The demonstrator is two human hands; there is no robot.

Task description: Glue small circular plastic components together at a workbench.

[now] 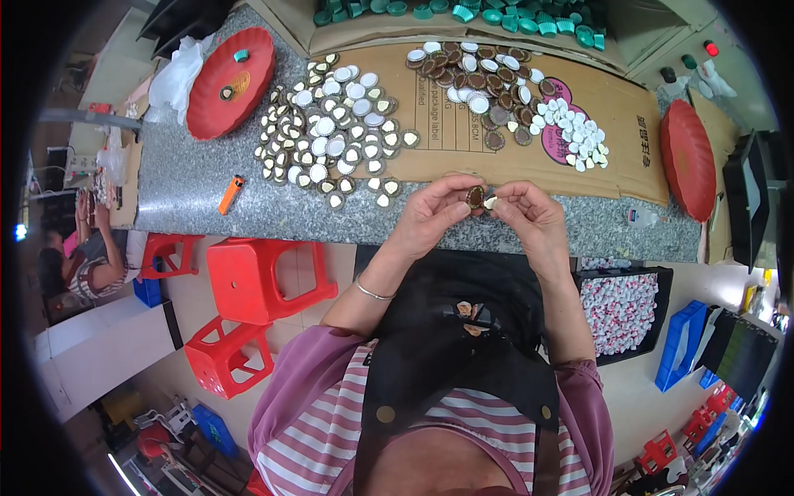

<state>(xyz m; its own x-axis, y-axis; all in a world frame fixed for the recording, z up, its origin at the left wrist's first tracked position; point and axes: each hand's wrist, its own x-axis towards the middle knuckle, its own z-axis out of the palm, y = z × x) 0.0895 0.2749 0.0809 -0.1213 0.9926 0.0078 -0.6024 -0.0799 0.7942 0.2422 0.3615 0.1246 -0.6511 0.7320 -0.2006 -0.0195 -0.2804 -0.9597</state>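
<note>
Over the near edge of the counter, my left hand (432,217) pinches a small round brown cap-like piece with a fluted rim (475,197), its brown face showing. Close beside it, my right hand (531,221) has thumb and fingers closed on a small cream-white piece (490,202). Whether the two pieces touch, I cannot tell. Beyond the right hand lies a heap of similar small white pieces (579,134). Farther back are loose brown and white-faced caps (495,83). To the left spreads a pile of fluted caps with cream centres (331,128).
Flattened cardboard (413,99) covers part of the speckled stone counter (182,186). A red scalloped tray (263,70) stands left, another red tray (691,157) right. An orange lighter (231,195) lies near the front. Green cups (513,21) fill a back shelf. Red stools (240,281) stand below left.
</note>
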